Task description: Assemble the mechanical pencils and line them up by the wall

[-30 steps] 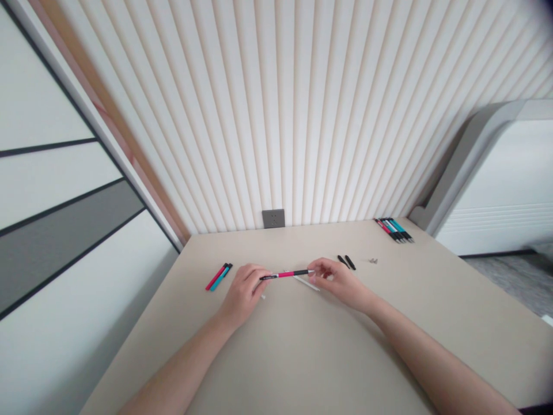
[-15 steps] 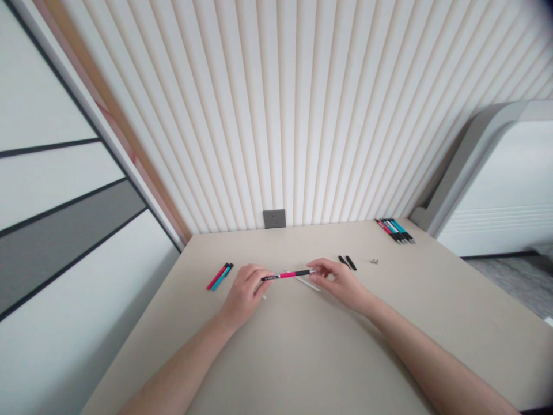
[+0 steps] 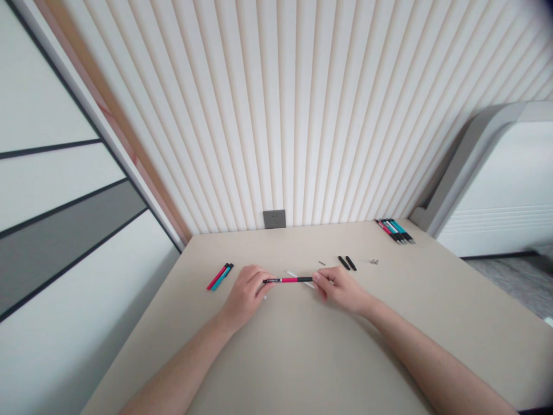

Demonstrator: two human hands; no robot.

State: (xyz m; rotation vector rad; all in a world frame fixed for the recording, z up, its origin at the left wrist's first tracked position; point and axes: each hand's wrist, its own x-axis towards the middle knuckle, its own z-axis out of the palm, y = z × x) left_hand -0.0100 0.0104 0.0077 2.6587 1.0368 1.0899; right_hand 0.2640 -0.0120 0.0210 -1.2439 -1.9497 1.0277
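Observation:
A red and black pen [image 3: 289, 280] is held level between both hands above the table. My left hand [image 3: 248, 293] pinches its black clip end. My right hand [image 3: 339, 288] has thumb and fingers closed on the tip end, which they hide. Behind the pen lies a thin white refill [image 3: 292, 273], partly covered by the pen and my right hand. A small spring [image 3: 322, 263] rests beyond my right hand. Two black grip sleeves [image 3: 347, 263] lie to its right, then several small silver tips [image 3: 374, 261].
Red and teal pen barrels [image 3: 220, 276] lie left of my left hand. Several pens [image 3: 394, 231] are lined up at the table's back right corner. The table [image 3: 285, 357] meets a ribbed wall with a dark socket [image 3: 274, 218]. A small white piece lies by my left hand.
My right hand has shifted slightly down and closed around the pen's tip end, which showed before. The pen is now more level, and the spring has come into view.

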